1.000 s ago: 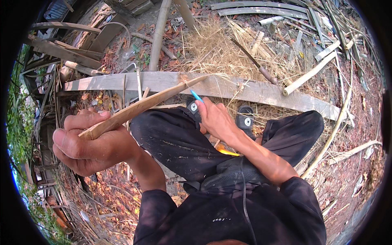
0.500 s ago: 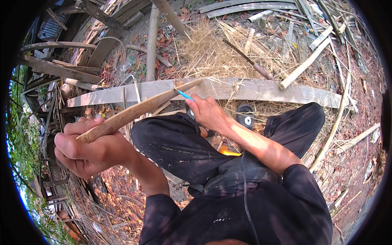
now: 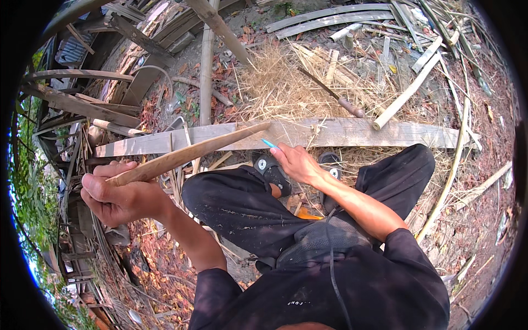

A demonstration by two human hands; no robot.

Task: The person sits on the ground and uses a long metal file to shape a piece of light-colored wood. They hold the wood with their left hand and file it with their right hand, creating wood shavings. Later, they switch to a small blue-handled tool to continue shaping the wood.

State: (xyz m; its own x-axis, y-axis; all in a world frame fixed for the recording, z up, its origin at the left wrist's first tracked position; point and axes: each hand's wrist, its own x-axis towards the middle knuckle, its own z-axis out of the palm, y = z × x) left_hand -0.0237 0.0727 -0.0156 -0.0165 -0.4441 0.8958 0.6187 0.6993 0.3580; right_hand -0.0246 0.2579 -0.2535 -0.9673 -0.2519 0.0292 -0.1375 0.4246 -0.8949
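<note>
My left hand point(image 3: 125, 199) is closed round the near end of a tapered bamboo slat point(image 3: 198, 150), thumb on one side and fingers on the other. The slat slants up and to the right, its narrow tip over a grey wooden plank point(image 3: 379, 132). In my right hand point(image 3: 297, 164) is a slim, bright blue pen-like tool point(image 3: 268, 143), pinched so that its front end sticks out toward the slat. A gap separates the tool from the slat. Beyond the plank lies a long-bladed knife with a wooden handle point(image 3: 350, 107).
Dry straw shavings point(image 3: 269, 82) heap beyond the plank. A cut bamboo length point(image 3: 407, 93) touches the plank on the right. Timber point(image 3: 82, 102) is stacked at the left, and long slats point(image 3: 335, 14) lie at the back. Something orange point(image 3: 308, 214) is between my legs.
My right hand has drawn back from the slat, down and to the right, taking the blue tool off its edge. My left hand and the slat have shifted slightly.
</note>
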